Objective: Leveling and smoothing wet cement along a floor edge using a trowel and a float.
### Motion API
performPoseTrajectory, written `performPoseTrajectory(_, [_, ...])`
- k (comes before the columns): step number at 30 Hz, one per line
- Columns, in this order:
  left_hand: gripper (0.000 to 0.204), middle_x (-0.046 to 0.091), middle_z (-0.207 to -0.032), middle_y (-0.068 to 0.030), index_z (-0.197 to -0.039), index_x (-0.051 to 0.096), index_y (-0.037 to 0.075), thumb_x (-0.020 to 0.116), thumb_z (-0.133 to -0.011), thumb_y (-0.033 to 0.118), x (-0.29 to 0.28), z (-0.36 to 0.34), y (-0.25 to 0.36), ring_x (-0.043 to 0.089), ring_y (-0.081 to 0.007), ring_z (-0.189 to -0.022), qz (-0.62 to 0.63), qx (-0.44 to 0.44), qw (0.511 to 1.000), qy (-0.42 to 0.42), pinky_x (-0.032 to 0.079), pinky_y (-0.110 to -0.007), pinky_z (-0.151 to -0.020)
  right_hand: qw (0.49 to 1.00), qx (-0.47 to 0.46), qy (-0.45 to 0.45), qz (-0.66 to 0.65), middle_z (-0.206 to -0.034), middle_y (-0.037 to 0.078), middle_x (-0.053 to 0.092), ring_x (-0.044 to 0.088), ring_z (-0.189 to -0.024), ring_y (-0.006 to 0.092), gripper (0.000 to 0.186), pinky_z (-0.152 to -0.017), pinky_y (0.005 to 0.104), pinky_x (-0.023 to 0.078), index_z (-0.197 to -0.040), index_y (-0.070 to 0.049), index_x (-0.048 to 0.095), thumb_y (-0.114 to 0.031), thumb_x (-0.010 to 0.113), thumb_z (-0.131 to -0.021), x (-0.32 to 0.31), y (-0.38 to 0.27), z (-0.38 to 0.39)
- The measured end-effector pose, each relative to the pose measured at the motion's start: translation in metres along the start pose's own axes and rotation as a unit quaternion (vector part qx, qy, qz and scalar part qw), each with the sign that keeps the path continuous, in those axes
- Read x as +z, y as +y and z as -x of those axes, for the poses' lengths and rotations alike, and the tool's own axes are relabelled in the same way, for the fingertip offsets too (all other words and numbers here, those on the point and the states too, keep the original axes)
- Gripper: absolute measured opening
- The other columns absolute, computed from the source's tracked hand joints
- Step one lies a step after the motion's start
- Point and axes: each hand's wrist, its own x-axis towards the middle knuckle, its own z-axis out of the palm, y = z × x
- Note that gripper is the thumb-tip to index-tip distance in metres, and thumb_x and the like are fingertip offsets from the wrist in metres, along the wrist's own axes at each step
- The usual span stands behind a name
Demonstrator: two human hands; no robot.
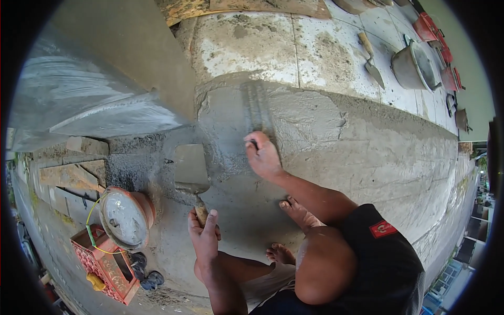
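My left hand (206, 231) is closed around the wooden handle of a pointing-down-free, broad-bladed masonry trowel (191, 167), its grey flat blade stretching away from me over the floor. My right hand (264, 157) grips a long, flat plastering trowel (255, 107), whose blade is smeared by motion. This blade lies over a patch of wet grey mortar (310, 118) spread along the foot of the white tiled surface (320, 52). Whether it presses on the mortar, I cannot tell. Both my bare feet rest on the grey floor close to my hands.
A bucket of grey paste (125, 218) stands at the left by a red plastic crate (105, 262). A grey wall corner (131, 63) juts in at upper left. On the tiles at upper right lie another trowel (371, 62) and a grey bucket (412, 67).
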Motion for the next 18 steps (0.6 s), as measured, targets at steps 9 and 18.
performPoseTrajectory(9, [0.026, 0.05, -0.075, 0.0035, -0.108, 0.054, 0.009, 0.071, -0.094, 0.023, 0.01, -0.003, 0.003, 0.045, -0.0047, -0.052, 0.027, 0.024, 0.999, -0.022, 0.034, -0.022, -0.044, 0.966, 0.183, 0.174, -0.051, -0.067, -0.001, 0.055, 0.05, -0.046, 0.0063, 0.009, -0.042, 0.0255, 0.043, -0.106, -0.008, 0.06, -0.014, 0.056, -0.101, -0.175, 0.032, 0.055])
performPoseTrajectory(18, [0.035, 0.051, -0.075, 0.0031, -0.115, 0.05, 0.007, 0.073, -0.094, 0.024, 0.033, 0.0, 0.016, 0.044, -0.0034, -0.054, 0.057, 0.028, 0.995, -0.079, 0.035, -0.022, -0.045, 0.971, 0.212, -0.029, -0.111, -0.07, 0.001, 0.057, 0.054, -0.049, 0.0078, 0.02, -0.044, 0.0281, 0.045, -0.115, -0.01, 0.058, -0.024, 0.061, -0.101, -0.097, -0.003, 0.028])
